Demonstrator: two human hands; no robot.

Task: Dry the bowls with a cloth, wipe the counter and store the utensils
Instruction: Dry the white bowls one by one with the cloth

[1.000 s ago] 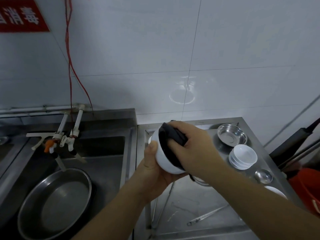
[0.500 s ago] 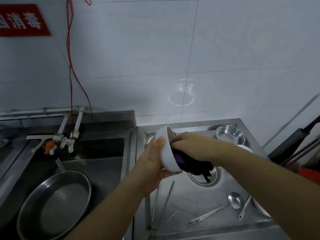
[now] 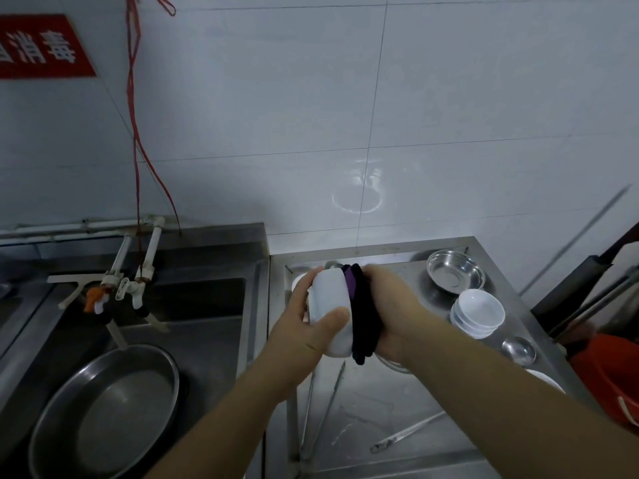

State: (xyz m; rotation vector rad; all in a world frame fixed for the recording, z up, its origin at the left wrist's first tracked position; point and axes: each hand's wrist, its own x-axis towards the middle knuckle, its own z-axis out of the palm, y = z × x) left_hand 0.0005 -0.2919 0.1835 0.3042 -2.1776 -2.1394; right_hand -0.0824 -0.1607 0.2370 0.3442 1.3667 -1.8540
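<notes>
Head: left hand (image 3: 304, 335) fingers curl round glossy white bowl (image 3: 330, 305); right hand (image 3: 394, 312) clutches dark cloth (image 3: 363, 319).

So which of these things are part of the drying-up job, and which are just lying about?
Part of the job:
- white bowl, gripped by the left hand
- dark cloth, pressed on it by the right hand
- stack of white bowls
- steel bowl
- tongs

Lying about:
- big steel pan in the sink
- taps
- red bucket
</notes>
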